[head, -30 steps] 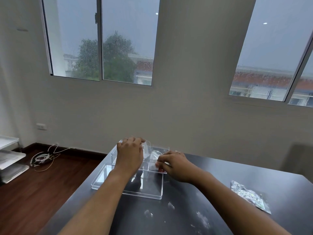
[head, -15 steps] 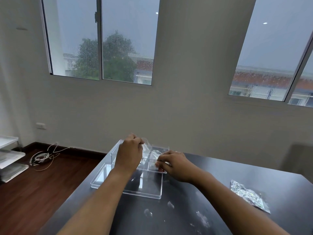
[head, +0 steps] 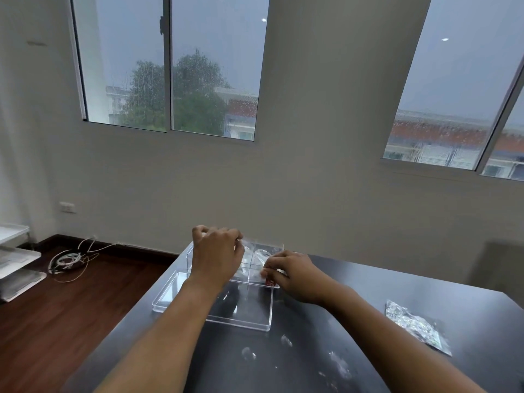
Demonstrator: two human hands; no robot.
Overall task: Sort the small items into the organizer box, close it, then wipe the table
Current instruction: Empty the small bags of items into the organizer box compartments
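Clear hard plastic organizer box (head: 263,252) on glossy black table (head: 354,282), left hand (head: 217,255) curled pinching thin transparent bag (head: 246,248), right hand (head: 292,272) fingers bent on box edge, crinkled silver foil packet (head: 416,326) well apart.

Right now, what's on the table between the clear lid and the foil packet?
Head view: only the right forearm crosses that stretch. Otherwise bare dark table between clear lid and foil packet; whitish smudges lie nearer the camera.
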